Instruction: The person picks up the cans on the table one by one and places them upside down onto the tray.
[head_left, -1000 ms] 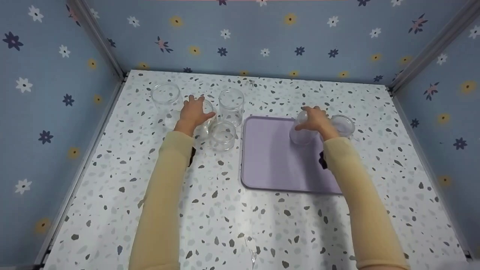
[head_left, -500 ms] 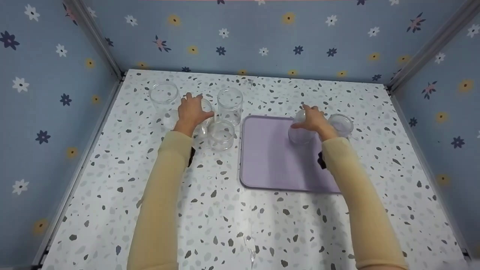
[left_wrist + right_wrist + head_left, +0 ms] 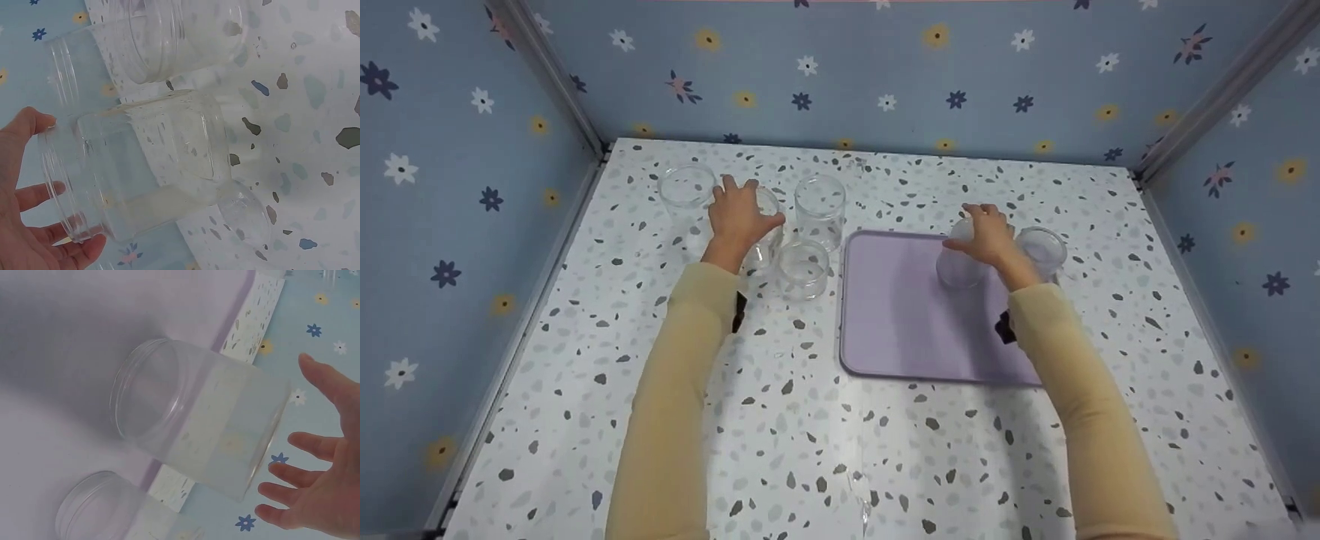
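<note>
My left hand [image 3: 735, 217] grips a clear jar [image 3: 152, 169] near its rim. In the left wrist view the thumb and fingers sit around the threaded mouth, and the jar's base points away from the hand. My right hand [image 3: 320, 467] has its fingers spread just off the end of another clear jar [image 3: 202, 416]. That jar stands mouth down on the lilac tray [image 3: 900, 330]; in the right wrist view a gap shows between it and the fingertips. Beside it stands a second clear jar [image 3: 107, 506], also mouth down.
More clear jars cluster left of the tray: a tall jar [image 3: 820, 206], a short jar [image 3: 802, 274] and a wide jar [image 3: 688, 187] at the far left. Flowered blue panels [image 3: 877, 75] wall the speckled table [image 3: 780, 435] at the back and sides.
My left hand has shifted slightly left and away from me. The right hand has lifted a little off the jar on the tray, which stays put.
</note>
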A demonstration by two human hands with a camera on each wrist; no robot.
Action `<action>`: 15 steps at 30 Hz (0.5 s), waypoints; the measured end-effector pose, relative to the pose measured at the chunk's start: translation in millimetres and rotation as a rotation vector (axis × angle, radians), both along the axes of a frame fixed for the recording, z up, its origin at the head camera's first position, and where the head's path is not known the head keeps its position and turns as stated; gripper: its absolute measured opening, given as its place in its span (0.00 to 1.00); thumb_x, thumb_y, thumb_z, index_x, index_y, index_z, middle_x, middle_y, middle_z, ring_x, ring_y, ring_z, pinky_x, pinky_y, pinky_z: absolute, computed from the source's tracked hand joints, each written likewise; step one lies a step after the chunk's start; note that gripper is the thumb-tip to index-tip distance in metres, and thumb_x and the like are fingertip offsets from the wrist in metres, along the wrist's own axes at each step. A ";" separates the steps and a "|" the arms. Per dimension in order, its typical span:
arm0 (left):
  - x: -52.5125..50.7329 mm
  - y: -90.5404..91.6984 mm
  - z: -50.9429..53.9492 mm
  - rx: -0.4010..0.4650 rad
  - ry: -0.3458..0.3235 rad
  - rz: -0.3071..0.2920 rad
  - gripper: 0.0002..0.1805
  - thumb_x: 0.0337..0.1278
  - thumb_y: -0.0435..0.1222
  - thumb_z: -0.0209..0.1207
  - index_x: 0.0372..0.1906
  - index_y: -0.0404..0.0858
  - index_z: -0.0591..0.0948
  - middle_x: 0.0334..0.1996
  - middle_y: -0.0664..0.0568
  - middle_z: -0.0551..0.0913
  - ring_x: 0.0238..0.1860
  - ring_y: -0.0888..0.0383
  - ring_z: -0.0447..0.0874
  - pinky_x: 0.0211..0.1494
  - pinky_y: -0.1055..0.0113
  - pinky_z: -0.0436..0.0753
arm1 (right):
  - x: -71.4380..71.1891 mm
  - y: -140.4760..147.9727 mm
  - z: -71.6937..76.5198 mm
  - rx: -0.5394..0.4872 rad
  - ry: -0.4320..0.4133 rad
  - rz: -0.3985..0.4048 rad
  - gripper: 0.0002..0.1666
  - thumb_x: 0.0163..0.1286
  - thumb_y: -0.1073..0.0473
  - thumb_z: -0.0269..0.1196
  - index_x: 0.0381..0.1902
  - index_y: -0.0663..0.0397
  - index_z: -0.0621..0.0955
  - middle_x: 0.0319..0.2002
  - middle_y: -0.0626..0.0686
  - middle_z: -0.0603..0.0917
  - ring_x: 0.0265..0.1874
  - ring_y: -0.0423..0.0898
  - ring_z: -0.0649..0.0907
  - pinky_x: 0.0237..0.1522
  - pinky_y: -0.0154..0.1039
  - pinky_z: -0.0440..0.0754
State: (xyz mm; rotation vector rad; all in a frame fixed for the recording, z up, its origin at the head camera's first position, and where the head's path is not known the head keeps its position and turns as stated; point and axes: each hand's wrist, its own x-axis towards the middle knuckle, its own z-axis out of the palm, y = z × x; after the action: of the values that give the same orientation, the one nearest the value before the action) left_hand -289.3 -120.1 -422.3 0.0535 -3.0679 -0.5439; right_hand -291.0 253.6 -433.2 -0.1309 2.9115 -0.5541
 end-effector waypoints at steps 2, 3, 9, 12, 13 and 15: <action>1.9 -1.0 2.1 0.017 0.013 0.004 0.42 0.42 0.55 0.59 0.61 0.34 0.66 0.56 0.31 0.59 0.55 0.38 0.61 0.48 0.46 0.70 | 2.9 -0.8 2.0 -0.031 0.023 -0.002 0.44 0.55 0.47 0.63 0.64 0.61 0.60 0.61 0.68 0.57 0.59 0.64 0.57 0.54 0.62 0.53; 2.8 -1.5 2.8 0.027 0.020 0.006 0.42 0.42 0.54 0.60 0.61 0.34 0.66 0.55 0.32 0.59 0.54 0.38 0.61 0.48 0.46 0.70 | 4.4 -1.4 3.1 -0.045 0.037 -0.006 0.43 0.56 0.47 0.63 0.63 0.60 0.60 0.61 0.67 0.57 0.59 0.64 0.57 0.54 0.63 0.53; 10.2 -4.3 6.7 0.100 0.066 0.020 0.40 0.41 0.53 0.61 0.60 0.35 0.67 0.52 0.34 0.62 0.50 0.41 0.64 0.44 0.48 0.72 | 15.2 -7.1 9.5 -0.130 0.154 -0.020 0.38 0.57 0.49 0.63 0.60 0.60 0.65 0.58 0.65 0.62 0.58 0.60 0.61 0.52 0.62 0.55; 14.5 -5.7 8.5 0.132 0.085 0.030 0.40 0.41 0.53 0.61 0.60 0.35 0.68 0.53 0.34 0.62 0.50 0.41 0.63 0.43 0.48 0.72 | 21.4 -9.5 11.3 -0.186 0.236 -0.011 0.34 0.57 0.51 0.63 0.58 0.61 0.67 0.56 0.64 0.65 0.57 0.59 0.63 0.52 0.61 0.57; 16.2 -6.0 9.2 0.141 0.092 0.033 0.40 0.41 0.52 0.61 0.60 0.35 0.68 0.53 0.34 0.62 0.50 0.40 0.63 0.43 0.49 0.72 | 23.3 -10.0 11.5 -0.207 0.269 -0.004 0.33 0.57 0.52 0.63 0.57 0.62 0.68 0.55 0.64 0.66 0.56 0.59 0.64 0.52 0.60 0.58; 19.3 -6.5 10.2 0.156 0.105 0.038 0.39 0.41 0.52 0.61 0.60 0.35 0.68 0.53 0.33 0.62 0.50 0.40 0.63 0.42 0.49 0.72 | 27.3 -11.4 11.9 -0.250 0.336 0.013 0.31 0.57 0.54 0.63 0.55 0.64 0.70 0.53 0.64 0.68 0.54 0.58 0.67 0.52 0.56 0.61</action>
State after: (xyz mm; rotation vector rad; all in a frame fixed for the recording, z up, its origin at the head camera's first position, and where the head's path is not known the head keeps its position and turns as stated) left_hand -270.0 -126.6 -412.1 0.0834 -2.9110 -0.7563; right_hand -263.7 242.2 -421.4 -0.3022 3.1427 -0.9805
